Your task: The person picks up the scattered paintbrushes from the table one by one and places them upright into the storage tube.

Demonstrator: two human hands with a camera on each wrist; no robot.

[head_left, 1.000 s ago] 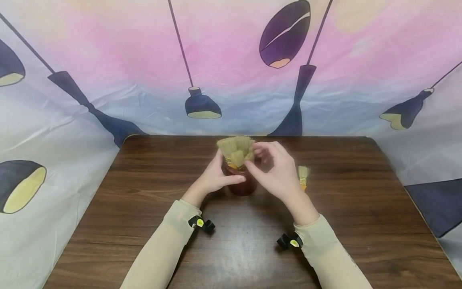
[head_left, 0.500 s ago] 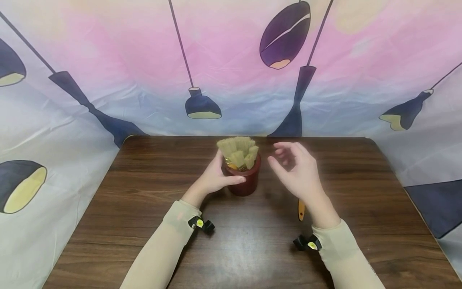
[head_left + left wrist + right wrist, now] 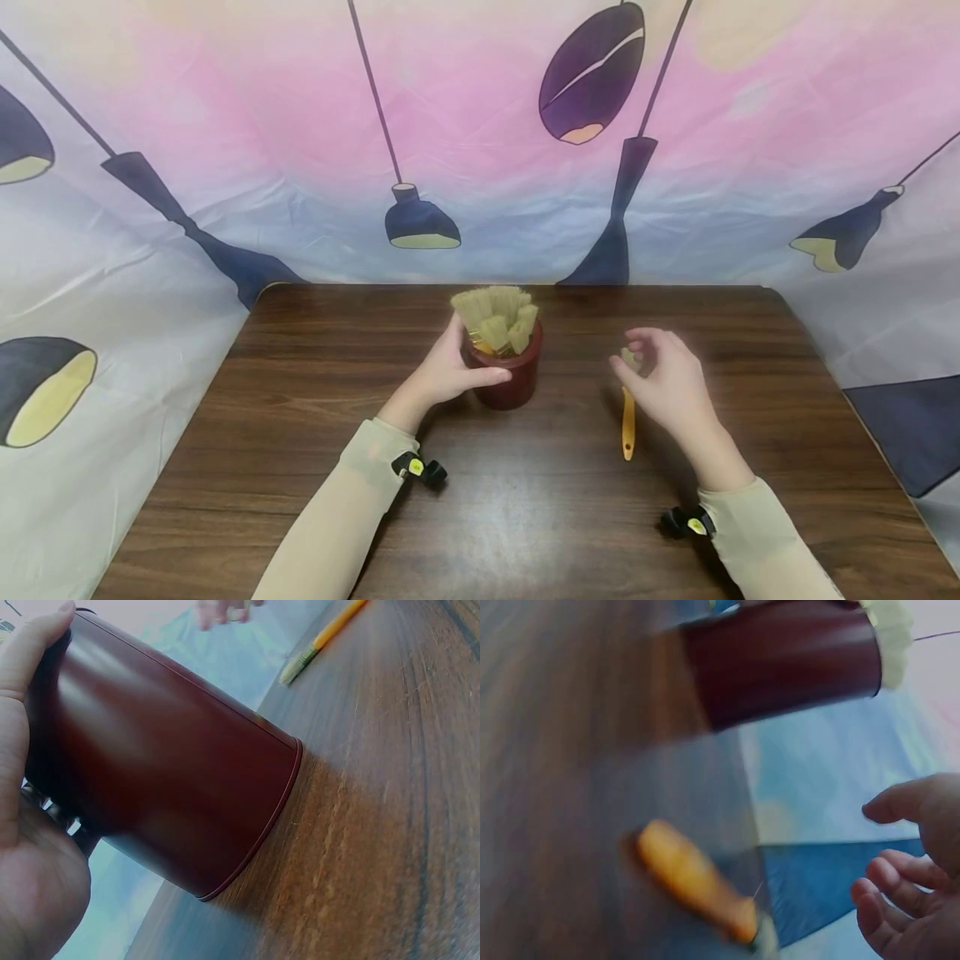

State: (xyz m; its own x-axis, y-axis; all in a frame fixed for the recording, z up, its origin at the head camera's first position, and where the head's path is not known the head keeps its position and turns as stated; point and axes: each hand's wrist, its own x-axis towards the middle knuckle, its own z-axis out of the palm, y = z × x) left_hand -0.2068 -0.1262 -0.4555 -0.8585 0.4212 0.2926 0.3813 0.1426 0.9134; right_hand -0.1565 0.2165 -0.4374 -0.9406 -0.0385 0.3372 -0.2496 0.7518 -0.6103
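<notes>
A dark red cylindrical holder (image 3: 513, 385) stands on the table, with several paintbrushes (image 3: 495, 321) in it, bristles up. My left hand (image 3: 450, 360) grips the holder from its left side, thumb across the front; the left wrist view shows the smooth red wall (image 3: 172, 742) close up. To the right, a single paintbrush (image 3: 628, 421) with an orange handle lies on the table, its bristles away from me. Over its bristle end is my right hand (image 3: 667, 379), fingers loosely bent with a gap to the thumb. The right wrist view shows the hand (image 3: 915, 877) holding nothing, apart from the brush handle (image 3: 690, 877).
The dark wood table (image 3: 337, 350) reaches back to a printed cloth backdrop (image 3: 480, 125) with painted lamps. Each sleeve carries a small black wrist camera, the left one (image 3: 427, 471) and the right one (image 3: 682, 522).
My right hand has left the brushes in the holder and moved right and toward me, over the loose paintbrush. My left hand stays on the holder.
</notes>
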